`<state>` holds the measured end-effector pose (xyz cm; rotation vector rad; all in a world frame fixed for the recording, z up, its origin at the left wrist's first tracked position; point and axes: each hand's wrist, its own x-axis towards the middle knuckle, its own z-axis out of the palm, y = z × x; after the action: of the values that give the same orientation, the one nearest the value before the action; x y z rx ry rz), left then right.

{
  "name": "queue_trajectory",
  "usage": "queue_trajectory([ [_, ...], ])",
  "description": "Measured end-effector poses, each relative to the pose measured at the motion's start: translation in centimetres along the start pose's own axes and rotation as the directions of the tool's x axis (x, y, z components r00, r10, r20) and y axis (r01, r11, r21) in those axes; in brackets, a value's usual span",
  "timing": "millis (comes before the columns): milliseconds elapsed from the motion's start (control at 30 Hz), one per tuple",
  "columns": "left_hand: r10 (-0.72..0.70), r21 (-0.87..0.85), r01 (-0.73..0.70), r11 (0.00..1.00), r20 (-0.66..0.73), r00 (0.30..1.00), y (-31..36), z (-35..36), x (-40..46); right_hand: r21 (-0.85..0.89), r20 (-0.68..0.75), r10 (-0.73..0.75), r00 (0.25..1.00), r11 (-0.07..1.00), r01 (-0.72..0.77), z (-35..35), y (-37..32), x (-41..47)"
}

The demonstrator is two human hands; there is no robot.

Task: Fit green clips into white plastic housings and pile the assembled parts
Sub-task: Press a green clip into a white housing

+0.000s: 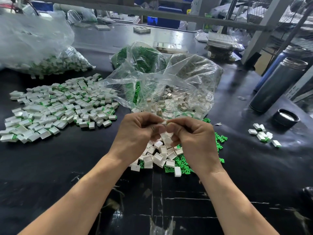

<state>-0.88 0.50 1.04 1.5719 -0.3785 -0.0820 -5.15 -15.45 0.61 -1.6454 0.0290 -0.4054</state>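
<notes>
Black bench (254, 167) stays bare near its front edge; left hand (135, 133) and right hand (194, 138) together pinch a white housing (164, 122) above loose parts (160, 156).

Two bare arms, no sleeves to see, no gloves, left hand (138, 131) and right hand (194, 138) both bare, no rings, no watch, no bands on the wrists, short plain nails on the fingers (160, 128)

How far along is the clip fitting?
Done: a big pile of assembled parts on the table's left. In hand: both hands, left and right, pinch one white housing. Left: loose housings, green clips, plus bagged stock.
</notes>
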Motion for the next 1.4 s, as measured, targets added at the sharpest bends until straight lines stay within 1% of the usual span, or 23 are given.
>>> queue_trajectory([
  [67, 0.002, -0.034, -0.003, 0.999, -0.008, 1.0, -0.2, 0.0, 0.1, 0.082, -0.009, 0.033, 0.999, 0.996, -0.032, 0.1, -0.1, 0.0],
  [133, -0.001, -0.056, 0.0, 0.998, -0.019, 1.0, -0.3, 0.1, 0.0, 0.123, 0.004, 0.099, 0.995, 0.987, -0.099, 0.0, -0.1, 0.0],
  [200, -0.002, -0.069, 0.0, 0.998, -0.017, 1.0, -0.3, 0.3, -0.1, 0.122, 0.053, 0.168, 0.984, 0.977, -0.173, 0.1, -0.1, -0.1],
  [233, 0.004, -0.066, -0.005, 0.998, -0.011, 1.0, -0.3, 0.4, -0.2, 0.103, 0.076, 0.18, 0.981, 0.977, -0.187, 0.1, -0.1, -0.1],
  [333, 0.041, -0.023, -0.041, 0.999, -0.007, 0.999, -0.3, 0.7, -0.4, 0.051, 0.097, 0.138, 0.986, 0.988, -0.144, 0.4, 0.2, -0.2],
  [467, 0.097, 0.105, -0.094, 0.99, -0.016, 0.995, -0.2, 0.9, -0.6, 0.079, 0.083, 0.129, 0.988, 0.988, -0.136, 0.3, 0.2, -0.2],
  [600, 0.127, 0.181, -0.117, 0.976, -0.042, 0.991, -0.3, 0.9, -0.5, 0.098, 0.083, 0.137, 0.987, 0.985, -0.145, 0.3, -0.2, -0.3],
  [667, 0.133, 0.169, -0.121, 0.978, -0.062, 0.989, -0.3, 1.2, -0.5, 0.114, 0.093, 0.158, 0.983, 0.979, -0.169, 0.4, -0.4, -0.5],
  [800, 0.133, 0.139, -0.124, 0.983, -0.053, 0.99, -0.1, 1.9, -0.7, 0.112, 0.119, 0.217, 0.969, 0.967, -0.23, 1.2, -0.7, -0.9],
  [867, 0.118, 0.112, -0.112, 0.987, -0.048, 0.992, -0.1, 2.2, -0.9, 0.147, 0.109, 0.243, 0.964, 0.955, -0.258, 1.7, -0.8, -1.0],
  [1033, 0.051, -0.013, -0.051, 0.999, 0.039, 0.998, 0.2, 2.5, -1.1, 0.212, 0.061, 0.289, 0.955, 0.931, -0.296, 1.9, -0.9, -1.0],
  [1133, 0.01, -0.037, -0.008, 0.999, 0.062, 0.998, 0.1, 2.4, -1.1, 0.145, 0.074, 0.271, 0.96, 0.949, -0.28, 1.9, -0.9, -1.0],
  [1267, -0.027, -0.051, 0.029, 0.998, 0.045, 0.999, 0.0, 2.5, -1.0, 0.123, 0.115, 0.241, 0.964, 0.959, -0.254, 2.0, -0.8, -1.0],
  [1400, -0.008, 0.008, 0.008, 1.0, 0.051, 0.999, -0.2, 2.5, -0.9, 0.045, 0.07, 0.192, 0.979, 0.98, -0.195, 1.9, -0.3, -0.8],
])
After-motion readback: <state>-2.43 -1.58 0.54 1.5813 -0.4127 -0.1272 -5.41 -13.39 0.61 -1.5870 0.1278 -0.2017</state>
